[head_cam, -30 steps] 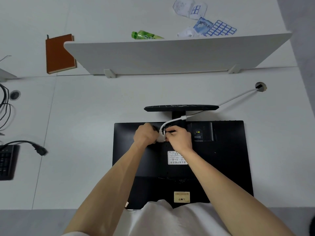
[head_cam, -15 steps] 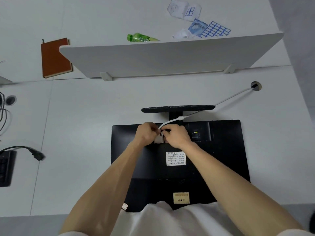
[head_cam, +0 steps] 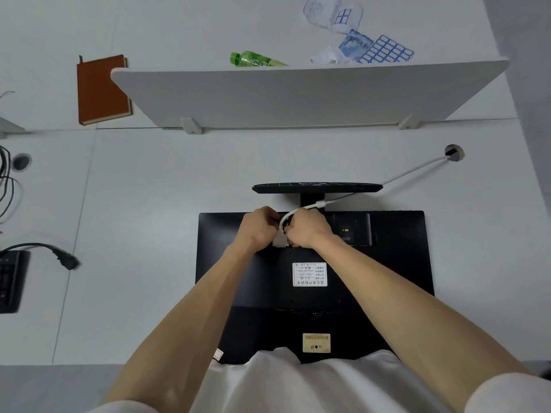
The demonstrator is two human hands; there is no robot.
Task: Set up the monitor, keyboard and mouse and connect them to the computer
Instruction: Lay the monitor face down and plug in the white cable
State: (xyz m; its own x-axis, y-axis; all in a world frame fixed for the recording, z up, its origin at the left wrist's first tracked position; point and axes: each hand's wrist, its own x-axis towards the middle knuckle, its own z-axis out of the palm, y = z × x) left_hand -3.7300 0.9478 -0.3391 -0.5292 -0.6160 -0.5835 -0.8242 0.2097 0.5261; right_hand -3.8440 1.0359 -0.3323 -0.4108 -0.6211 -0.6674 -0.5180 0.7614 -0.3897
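The white desk point(head_cam: 149, 204) fills the view, with a pale divider panel point(head_cam: 298, 93) standing along its far edge. The black monitor point(head_cam: 387, 263) lies face down in front of the person, at the desk's near edge. Its back is up and its long axis runs left to right. Its stand end points away from the person, and the flat base point(head_cam: 316, 187) stands on edge between the monitor and the divider.

Both forearms reach over the monitor's back. The left hand point(head_cam: 258, 231) and right hand point(head_cam: 310, 231) meet near its far edge, left of the middle. The fingers of each are curled tight, pinching the white connector point(head_cam: 280, 241) from either side. The connector sits against the back panel; whether it is fully seated cannot be told.

The white cable point(head_cam: 417, 169) arcs up from the connector, passes the stand and runs right to a grommet hole point(head_cam: 453, 152).

The keyboard point(head_cam: 10, 281) lies at the left edge, well apart, with a black power plug point(head_cam: 67, 260) near it. A brown notebook point(head_cam: 101, 89) and a green bottle point(head_cam: 256, 59) lie beyond the divider.
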